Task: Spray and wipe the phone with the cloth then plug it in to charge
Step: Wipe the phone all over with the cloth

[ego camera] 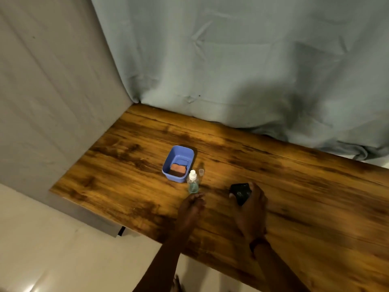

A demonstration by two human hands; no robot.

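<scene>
While the right hand (250, 205) curls its fingers round the dark phone (240, 191), just right of the spray bottle (193, 182) on the desk (294, 186), the left hand (190, 207) reaches in from the near side of that bottle. Its fingers are fairly straight and bunched, tips at the base, nothing in its hold. Touching or a sliver short? Can't tell. A clear cap (201, 171) stands just beyond the bottle, so the nozzle looks bare. The cloth (178, 170) lies in the blue tub (180, 153), just beyond and left of the bottle. This looks like the pick-up for the spray: wrap the body low, lift straight so it doesn't topple, then 1 or 2 light mists at the phone. Both forearms run in low from the bottle's near side.
</scene>
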